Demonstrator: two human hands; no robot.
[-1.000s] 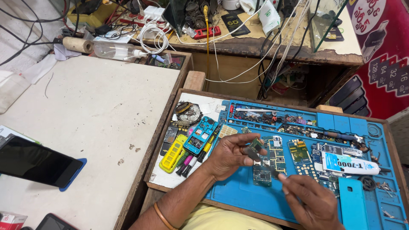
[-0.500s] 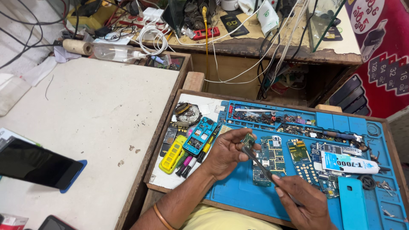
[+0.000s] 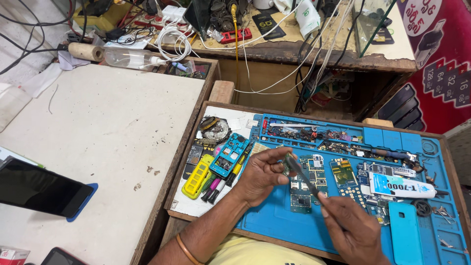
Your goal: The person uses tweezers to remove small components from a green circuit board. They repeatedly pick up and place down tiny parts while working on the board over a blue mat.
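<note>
Blue work mat (image 3: 274,221) fills lower right of frame, boards spread over it. Left hand (image 3: 262,174) at centre pinches small circuit board (image 3: 286,166). Right hand (image 3: 351,228) grips thin probe (image 3: 303,177), tip on board. Work midway; phone shells (image 3: 229,154) lie unassembled at left.

The left hand (image 3: 262,174) pinched a small circuit part (image 3: 287,166) above the blue mat (image 3: 274,221). The right hand (image 3: 351,228) held a slim tool (image 3: 302,176), tip against that part. Circuit boards (image 3: 309,184) lay just beyond both hands; a white tube (image 3: 400,185) lay right of them.
</note>
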